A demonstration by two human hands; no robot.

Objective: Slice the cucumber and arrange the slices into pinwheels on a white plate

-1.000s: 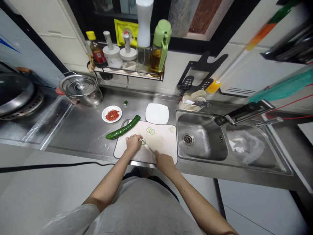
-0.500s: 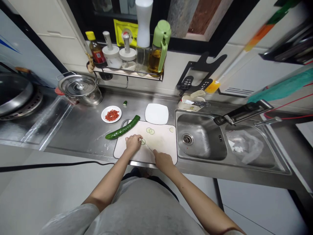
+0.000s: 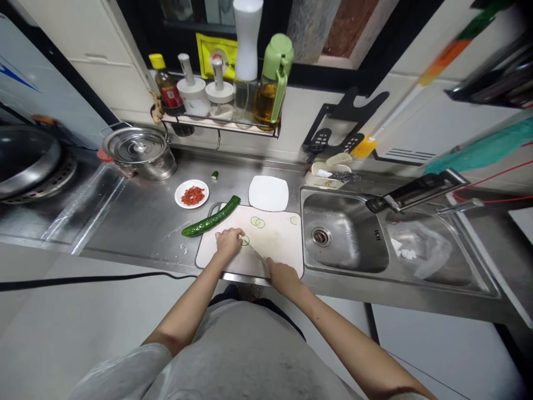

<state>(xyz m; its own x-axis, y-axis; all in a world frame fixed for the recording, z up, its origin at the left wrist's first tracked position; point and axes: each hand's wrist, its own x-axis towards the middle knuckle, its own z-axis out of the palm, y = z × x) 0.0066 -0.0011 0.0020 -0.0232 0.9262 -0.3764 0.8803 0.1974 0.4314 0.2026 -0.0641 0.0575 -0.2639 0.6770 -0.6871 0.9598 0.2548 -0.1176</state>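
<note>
On the pale cutting board [image 3: 275,244] my left hand [image 3: 227,242] curls over a small cucumber piece [image 3: 245,240], pinning it down. My right hand [image 3: 283,275] grips a knife [image 3: 257,254] whose blade angles up toward that piece. Three thin cucumber slices lie farther back on the board: two together [image 3: 257,222] and one at the right edge [image 3: 293,220]. A whole cucumber [image 3: 211,218] rests slantwise across the board's far left corner.
A saucer of chopped red chilli [image 3: 192,194] and a white plate [image 3: 268,193] sit behind the board. A lidded steel pot [image 3: 140,151] stands at left, a sink [image 3: 343,239] at right, a condiment rack [image 3: 220,119] on the wall.
My hands have barely shifted; the knife blade has moved slightly against the cucumber piece. The camera view drifted a little.
</note>
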